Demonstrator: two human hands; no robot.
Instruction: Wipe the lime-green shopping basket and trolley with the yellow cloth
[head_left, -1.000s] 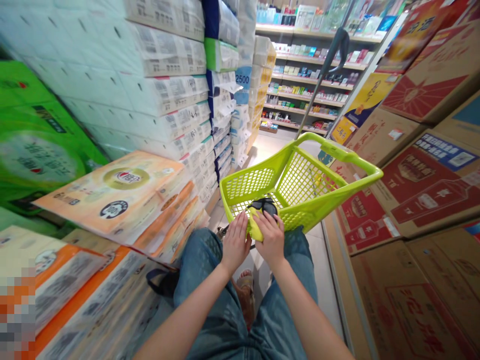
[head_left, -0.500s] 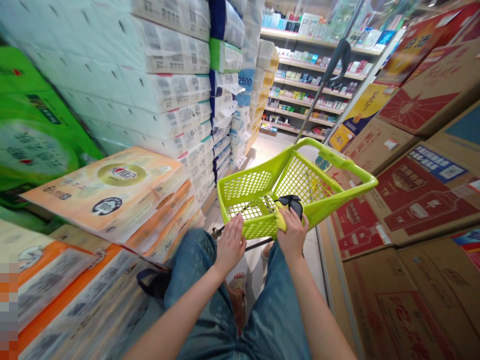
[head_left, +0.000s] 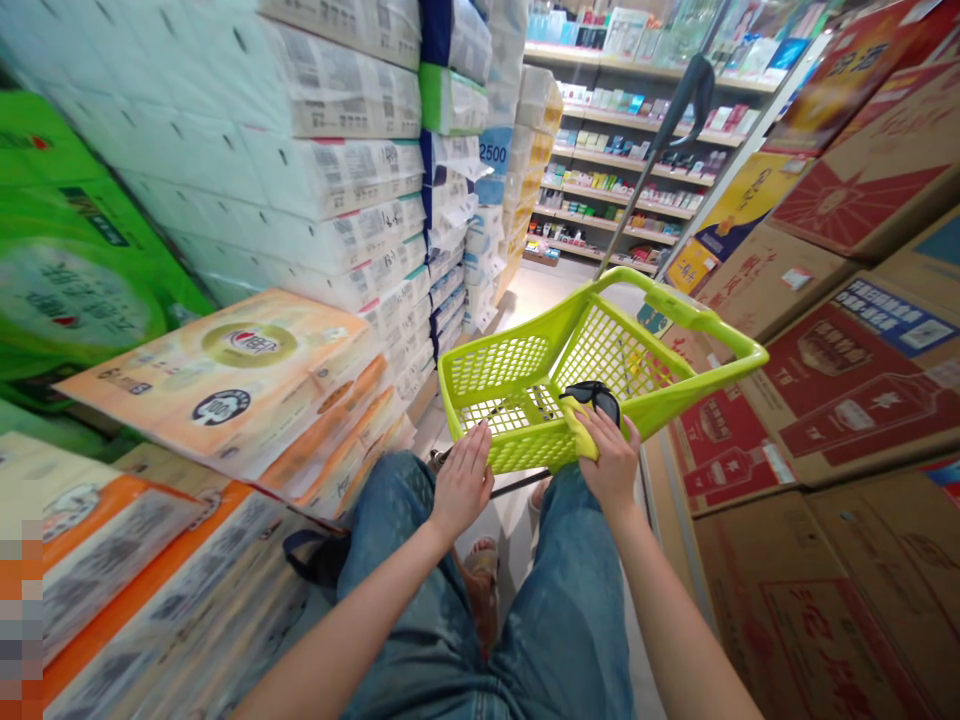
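A lime-green plastic shopping basket [head_left: 675, 312] on wheels stands in front of my knees in a narrow shop aisle. My right hand [head_left: 613, 465] is at its near rim, fingers closed on a yellow cloth [head_left: 581, 425] that wraps a pair of dark sunglasses [head_left: 596, 397] over the basket's inside. My left hand [head_left: 461, 482] rests flat against the near wall of the basket, fingers stretched out, holding nothing.
Stacked packs of tissue paper [head_left: 330, 190] and orange-white packs [head_left: 240, 380] line the left side. Brown and red cardboard boxes [head_left: 840, 370] line the right. The basket's long dark pull handle [head_left: 675, 110] rises up. Shelves of goods [head_left: 622, 160] close the aisle's far end.
My right hand carried the yellow cloth and sunglasses from the basket's near left corner to the right along the rim. My left hand let go of them and now lies flat on the basket wall.
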